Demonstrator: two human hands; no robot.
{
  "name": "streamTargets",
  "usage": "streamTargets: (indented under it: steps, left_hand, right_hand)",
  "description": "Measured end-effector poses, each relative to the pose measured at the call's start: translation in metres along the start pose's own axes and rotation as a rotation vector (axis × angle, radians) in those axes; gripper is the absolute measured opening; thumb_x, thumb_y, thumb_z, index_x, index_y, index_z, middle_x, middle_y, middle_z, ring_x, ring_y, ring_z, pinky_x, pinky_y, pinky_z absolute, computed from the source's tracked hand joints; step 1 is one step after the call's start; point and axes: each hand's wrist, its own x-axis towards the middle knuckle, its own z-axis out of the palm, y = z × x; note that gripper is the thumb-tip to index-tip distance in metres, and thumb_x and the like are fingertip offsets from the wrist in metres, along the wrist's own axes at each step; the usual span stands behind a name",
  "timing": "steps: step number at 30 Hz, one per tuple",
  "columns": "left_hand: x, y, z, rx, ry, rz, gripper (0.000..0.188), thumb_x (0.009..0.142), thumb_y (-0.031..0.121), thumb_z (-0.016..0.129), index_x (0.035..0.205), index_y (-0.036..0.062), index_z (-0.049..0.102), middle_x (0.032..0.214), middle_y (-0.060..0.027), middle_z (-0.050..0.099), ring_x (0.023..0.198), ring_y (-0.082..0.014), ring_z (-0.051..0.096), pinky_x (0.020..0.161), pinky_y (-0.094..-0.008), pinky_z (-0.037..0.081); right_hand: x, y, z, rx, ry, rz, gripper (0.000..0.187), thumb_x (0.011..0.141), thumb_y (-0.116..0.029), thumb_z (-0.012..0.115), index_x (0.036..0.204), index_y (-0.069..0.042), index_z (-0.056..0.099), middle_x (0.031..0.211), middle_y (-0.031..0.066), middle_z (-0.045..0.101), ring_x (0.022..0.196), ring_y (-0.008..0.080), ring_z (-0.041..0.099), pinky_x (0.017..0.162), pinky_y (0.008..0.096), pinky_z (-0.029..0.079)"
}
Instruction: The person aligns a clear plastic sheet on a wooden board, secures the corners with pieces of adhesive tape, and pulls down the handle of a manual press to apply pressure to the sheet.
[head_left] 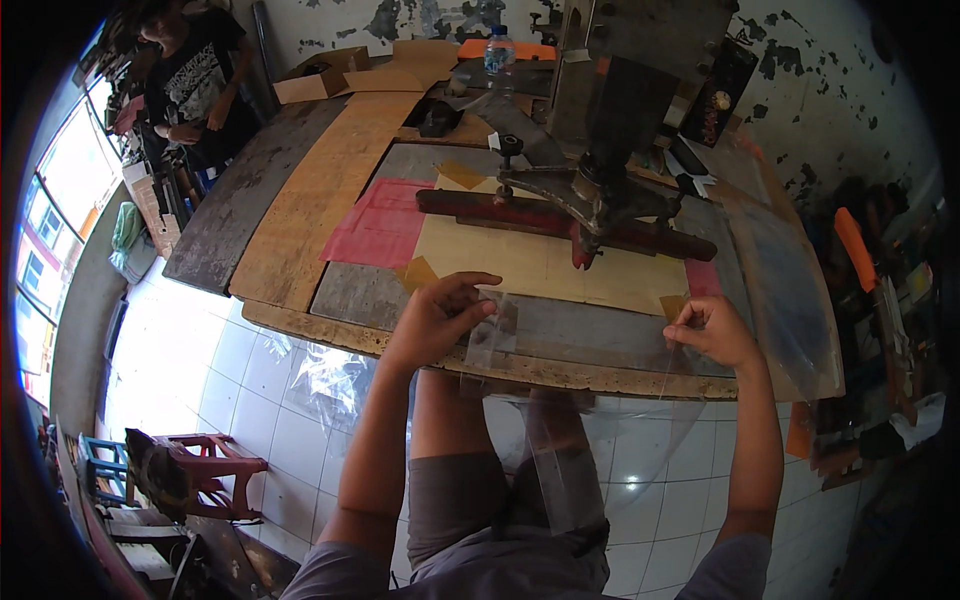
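A clear plastic sheet [570, 440] spans the gap between my hands and hangs down over the table's front edge. My left hand [432, 322] has its thumb bent in at the sheet's left upper corner, with the index finger stretched out above. At the right upper corner, my right hand [712, 332] pinches the sheet between thumb and fingertips. Just beyond my hands a cream-coloured board [610, 281] lies flat, with pink sheets [378, 228] showing at its left and right and brown tape at its corners. Above it stands a press with a dark red bar [480, 207].
The worn wooden table edge [330, 335] runs in front of me. Behind are a water bottle [498, 52] and an open cardboard box [310, 82]. Another person [195, 85] stands at the far left. Plastic stools [215, 470] stand on the tiled floor, lower left.
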Motion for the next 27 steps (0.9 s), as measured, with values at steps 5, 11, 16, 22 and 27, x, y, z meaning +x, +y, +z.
streamTargets:
  steps: [5, 11, 16, 22, 27]
  left_hand:
    - [0.003, 0.0, 0.003, -0.025, -0.015, 0.012, 0.033, 0.097, 0.009, 0.075, 0.129, 0.0032, 0.069, 0.09, -0.0023, 0.074, 0.09, -0.007, 0.07, 0.082, -0.0254, 0.054]
    - [0.002, -0.006, -0.001, -0.059, 0.017, -0.027, 0.031, 0.097, 0.006, 0.074, 0.128, 0.0024, 0.069, 0.083, 0.004, 0.066, 0.08, -0.0026, 0.062, 0.072, -0.0203, 0.049]
    - [0.003, -0.003, 0.005, -0.084, 0.044, -0.036, 0.03, 0.098, 0.005, 0.073, 0.128, 0.0022, 0.069, 0.082, 0.005, 0.064, 0.073, -0.0012, 0.056, 0.065, -0.0199, 0.045]
    - [0.003, -0.002, 0.005, -0.087, 0.046, -0.059, 0.032, 0.098, 0.006, 0.073, 0.129, 0.0025, 0.068, 0.082, 0.0048, 0.064, 0.072, -0.0013, 0.056, 0.063, -0.0199, 0.044]
    - [0.003, -0.003, 0.004, -0.084, 0.042, -0.061, 0.032, 0.098, 0.006, 0.074, 0.13, 0.0019, 0.068, 0.081, 0.0053, 0.063, 0.071, -0.0012, 0.055, 0.063, -0.0198, 0.043]
  right_hand:
    - [-0.001, -0.003, 0.0, 0.055, 0.026, 0.014, 0.023, 0.09, -0.016, 0.083, 0.083, -0.001, 0.067, 0.076, 0.0063, 0.073, 0.07, 0.0104, 0.069, 0.064, 0.0259, 0.053]
    - [-0.001, -0.009, 0.005, 0.079, 0.075, -0.023, 0.024, 0.09, -0.015, 0.084, 0.084, -0.001, 0.066, 0.076, 0.0066, 0.073, 0.069, 0.0105, 0.069, 0.063, 0.0259, 0.052]
    - [-0.009, -0.012, 0.003, 0.097, 0.12, -0.016, 0.022, 0.089, -0.011, 0.084, 0.083, -0.003, 0.064, 0.077, 0.0057, 0.072, 0.071, 0.01, 0.068, 0.067, 0.0257, 0.054]
    - [-0.018, -0.014, 0.006, 0.101, 0.177, -0.087, 0.022, 0.089, -0.01, 0.084, 0.083, -0.003, 0.064, 0.077, 0.0044, 0.071, 0.072, 0.0089, 0.068, 0.067, 0.0255, 0.054]
    - [-0.02, -0.007, 0.008, 0.134, 0.216, -0.144, 0.023, 0.089, -0.013, 0.085, 0.084, -0.003, 0.065, 0.077, 0.0035, 0.071, 0.07, 0.0079, 0.066, 0.064, 0.0246, 0.053]
